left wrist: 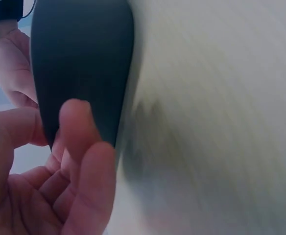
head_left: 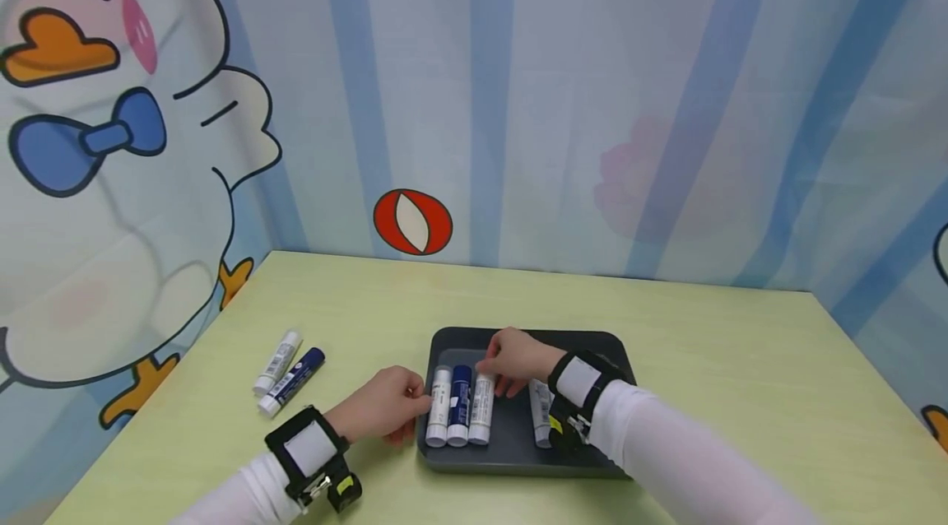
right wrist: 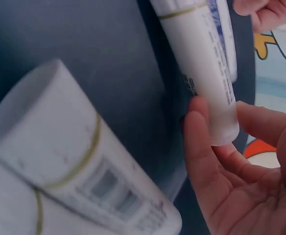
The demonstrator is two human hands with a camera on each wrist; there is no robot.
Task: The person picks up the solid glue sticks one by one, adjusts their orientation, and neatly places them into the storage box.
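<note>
A dark grey tray (head_left: 511, 459) holds several glue sticks. On its left side lie a white glue stick (head_left: 439, 407), a blue one (head_left: 459, 406) and a second white one (head_left: 481, 410), side by side. My right hand (head_left: 518, 356) pinches the far end of that second white glue stick (right wrist: 202, 68) between thumb and fingers. My left hand (head_left: 388, 403) grips the tray's left rim, the thumb on one side in the left wrist view and the fingers (left wrist: 77, 127) on the other. Partly hidden by my right wrist, another white glue stick (head_left: 541, 410) lies in the tray's right part.
Left of the tray, a white glue stick (head_left: 277, 362) and a blue one (head_left: 292, 381) lie on the pale yellow table (head_left: 355, 303). At least two white glue sticks (right wrist: 118, 191) show close up in the right wrist view. A printed cloth (head_left: 555, 97) hangs behind the table.
</note>
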